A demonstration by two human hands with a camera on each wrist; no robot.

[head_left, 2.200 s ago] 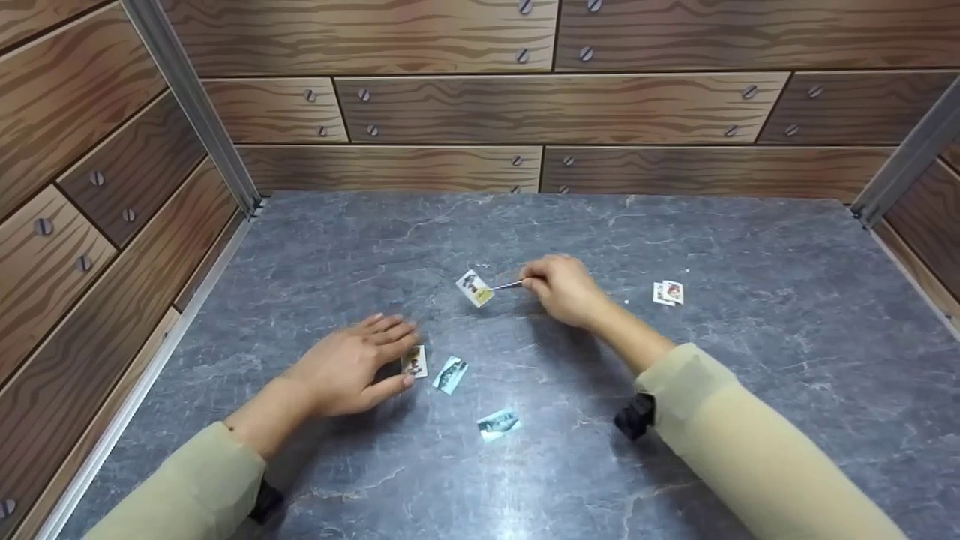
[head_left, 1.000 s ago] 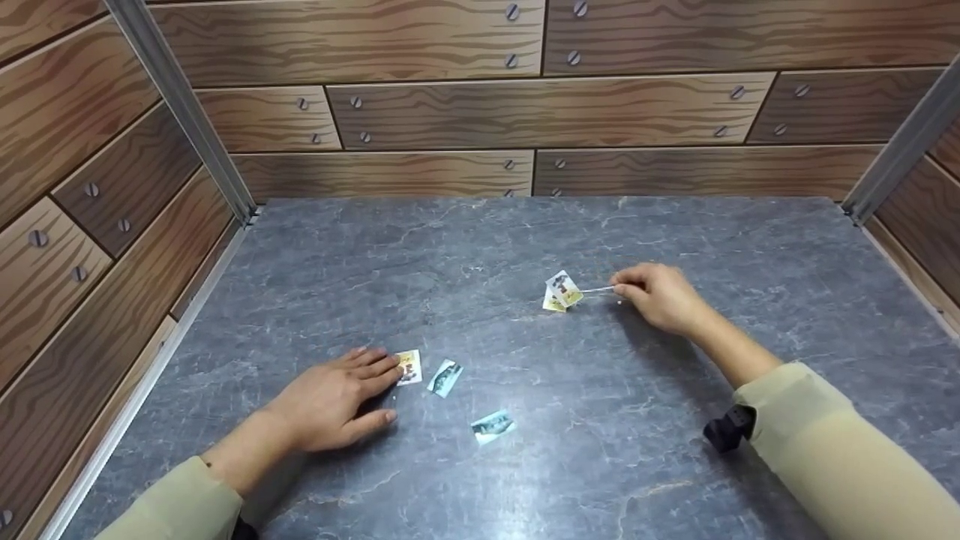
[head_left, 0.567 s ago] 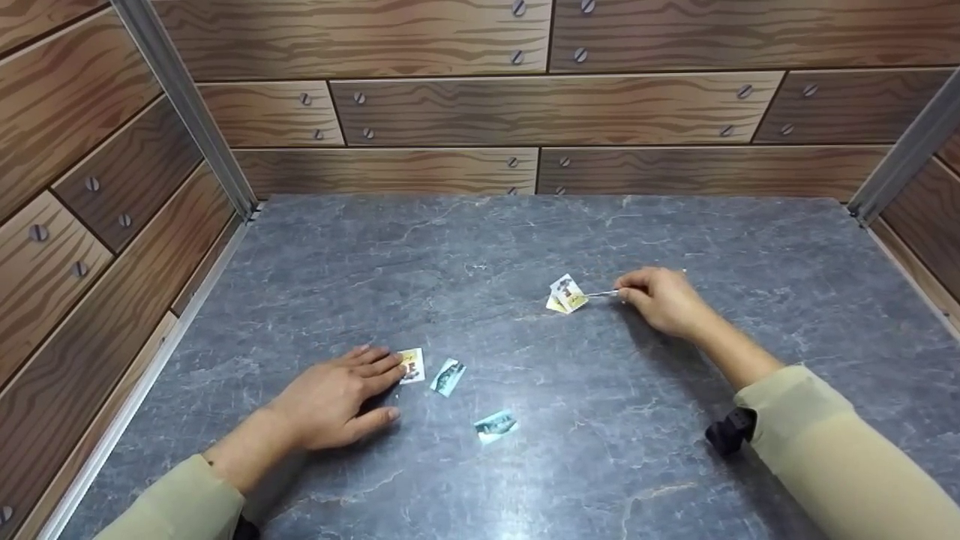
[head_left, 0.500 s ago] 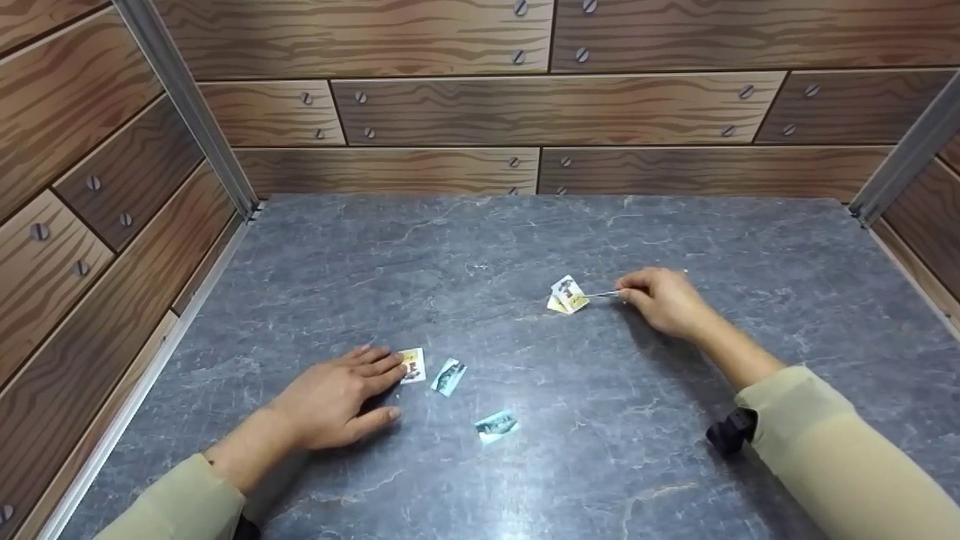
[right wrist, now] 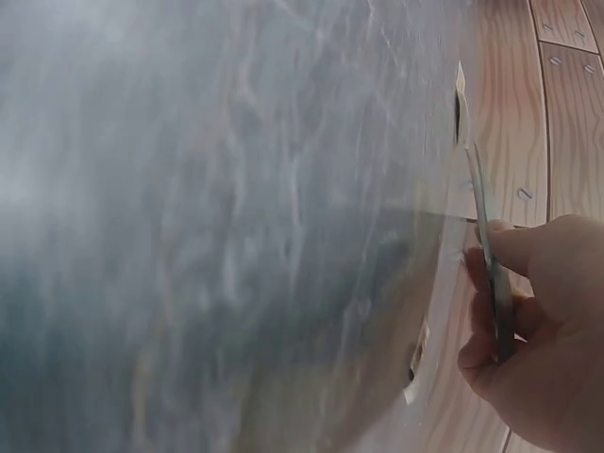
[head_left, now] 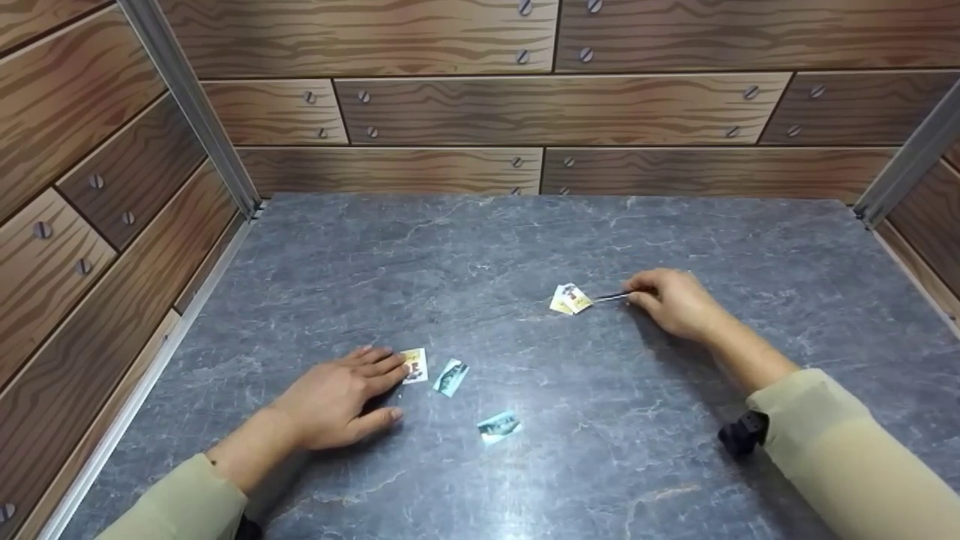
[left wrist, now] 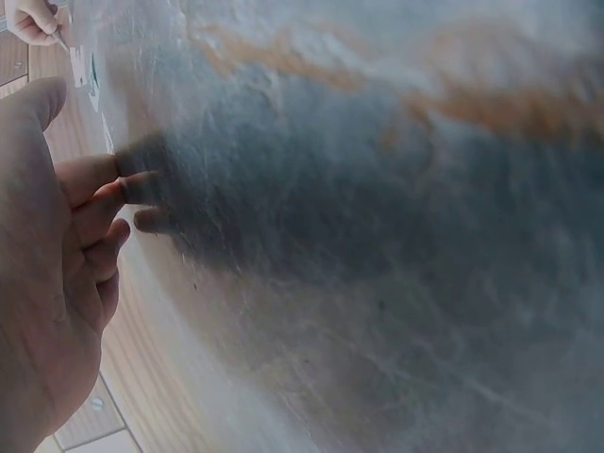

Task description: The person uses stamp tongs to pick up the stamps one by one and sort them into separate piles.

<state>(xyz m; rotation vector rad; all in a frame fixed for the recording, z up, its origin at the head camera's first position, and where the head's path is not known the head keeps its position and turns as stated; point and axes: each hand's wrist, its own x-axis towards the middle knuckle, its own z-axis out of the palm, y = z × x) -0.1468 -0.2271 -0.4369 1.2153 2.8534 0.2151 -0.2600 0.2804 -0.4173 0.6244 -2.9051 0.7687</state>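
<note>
My right hand (head_left: pixel 675 306) holds a pair of tweezers (right wrist: pixel 491 236), its thumb and fingers curled round the shanks. The tweezer tips reach a yellow-and-white stamp (head_left: pixel 576 298), which overlaps a second stamp (head_left: pixel 559 304) at the middle right of the table. My left hand (head_left: pixel 337 397) lies palm down with fingers extended. Its fingertips rest at the left edge of another yellow-and-white stamp (head_left: pixel 416 366), partly covering it. To the right of that lies a teal stamp (head_left: pixel 451 378), and a second teal stamp (head_left: pixel 499 427) sits nearer the front.
The table (head_left: pixel 360 255) is grey with a marbled pattern. Wood-patterned panels (head_left: pixel 442 112) close it off at the back and both sides. In the right wrist view, more stamps (right wrist: pixel 417 363) lie on the table beyond the right hand.
My right hand has carried the stamp to the right with the tweezers, then lowered it over the second stamp. The left hand has drawn back slightly and settled at its stamp's edge.
</note>
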